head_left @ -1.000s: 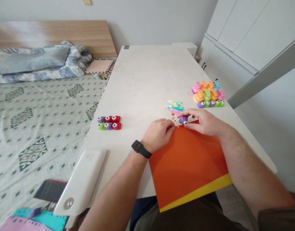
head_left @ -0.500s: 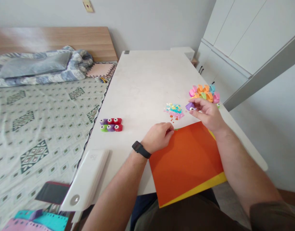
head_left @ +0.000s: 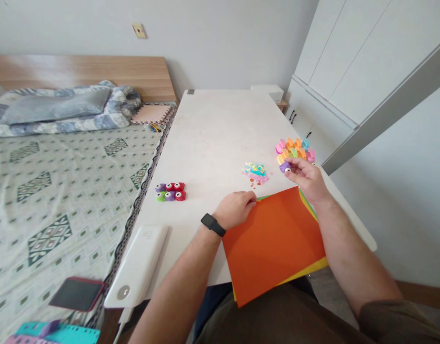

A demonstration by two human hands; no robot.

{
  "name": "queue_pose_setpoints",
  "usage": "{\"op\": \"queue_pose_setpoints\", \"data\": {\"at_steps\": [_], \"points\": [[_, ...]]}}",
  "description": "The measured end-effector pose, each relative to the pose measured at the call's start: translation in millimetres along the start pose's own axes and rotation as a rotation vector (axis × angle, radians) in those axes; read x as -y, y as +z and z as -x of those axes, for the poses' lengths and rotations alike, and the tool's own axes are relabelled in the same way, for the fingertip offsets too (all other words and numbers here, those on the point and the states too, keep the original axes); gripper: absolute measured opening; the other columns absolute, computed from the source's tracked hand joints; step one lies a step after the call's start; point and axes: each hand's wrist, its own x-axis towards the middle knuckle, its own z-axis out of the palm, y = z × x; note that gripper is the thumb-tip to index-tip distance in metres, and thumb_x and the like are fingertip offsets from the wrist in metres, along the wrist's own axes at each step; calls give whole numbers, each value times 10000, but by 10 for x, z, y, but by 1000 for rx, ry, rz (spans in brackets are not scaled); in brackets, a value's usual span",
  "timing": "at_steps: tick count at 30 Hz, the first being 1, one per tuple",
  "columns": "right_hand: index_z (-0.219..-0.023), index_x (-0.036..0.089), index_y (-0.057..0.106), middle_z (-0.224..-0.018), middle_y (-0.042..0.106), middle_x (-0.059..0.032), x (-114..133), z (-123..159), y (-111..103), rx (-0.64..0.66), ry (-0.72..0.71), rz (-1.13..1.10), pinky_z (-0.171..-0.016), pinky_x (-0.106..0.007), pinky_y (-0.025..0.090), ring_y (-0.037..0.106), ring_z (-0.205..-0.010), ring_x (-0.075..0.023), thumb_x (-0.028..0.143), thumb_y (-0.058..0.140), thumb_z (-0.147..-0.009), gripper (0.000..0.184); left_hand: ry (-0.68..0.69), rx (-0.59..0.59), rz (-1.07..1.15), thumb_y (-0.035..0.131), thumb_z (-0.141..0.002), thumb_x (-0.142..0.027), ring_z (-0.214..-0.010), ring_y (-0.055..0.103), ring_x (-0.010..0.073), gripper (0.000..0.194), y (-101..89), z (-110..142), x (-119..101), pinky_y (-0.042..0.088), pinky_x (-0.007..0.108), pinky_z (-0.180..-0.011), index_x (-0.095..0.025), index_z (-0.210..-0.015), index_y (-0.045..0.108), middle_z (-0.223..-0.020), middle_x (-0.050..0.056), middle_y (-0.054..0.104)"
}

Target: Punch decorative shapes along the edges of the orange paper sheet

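Observation:
My right hand [head_left: 306, 179] is closed on a small purple paper punch [head_left: 285, 167], held just in front of a cluster of several pastel punches [head_left: 295, 148] at the table's right side. My left hand [head_left: 236, 209], with a black watch on the wrist, pinches the top left corner of an orange paper sheet [head_left: 273, 241]. The orange sheet lies over yellow and green sheets at the table's near edge. A small heap of coloured paper cut-outs [head_left: 255, 171] lies between my hands and the far part of the table.
A group of red, purple and green punches [head_left: 170, 191] sits at the table's left side. A white flat device [head_left: 139, 267] lies at the near left corner of the white table [head_left: 212, 129]. A bed with a phone [head_left: 77, 293] is on the left, white cabinets on the right.
My right hand lifted the purple punch off the orange sheet's top edge and carried it right and away, up to the pastel punch cluster. My left hand stayed on the sheet's corner.

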Motion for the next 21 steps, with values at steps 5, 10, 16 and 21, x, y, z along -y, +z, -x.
{"op": "queue_pose_setpoints", "data": {"at_steps": [5,10,16,21], "points": [[-1265,235,710,-1125,725,-78,172,122,-104,35,8,87,-975,-430,556,672,-1010,-229,369,839,-827,475,-31,0,-63,506,-1009,-267,-872,709,216,173,-10,-11,8,500,299,-762,-231,-1019,676,-947,44,760],[-1254,251,714,-1129,725,-70,261,254,-178,-17,-38,121,-984,-448,548,674,-992,-232,368,832,-833,452,-50,-33,-96,492,-1022,-282,-906,716,222,185,1,-5,53,512,308,-799,-232,-1036,669,-978,51,764],[-1263,273,708,-1192,707,-61,202,535,-283,-201,-18,71,-1046,-435,517,664,-1076,-230,346,833,-829,458,-93,-96,-98,486,-1020,-274,-921,713,224,183,26,-9,126,519,313,-824,-220,-1019,660,-981,63,755],[-1260,251,702,-1145,709,-68,52,762,-332,-216,91,116,-1007,-424,533,662,-1043,-229,372,822,-833,460,-71,-121,-70,494,-1006,-253,-926,700,215,168,41,-12,160,520,309,-842,-211,-1000,657,-990,69,741]]}}
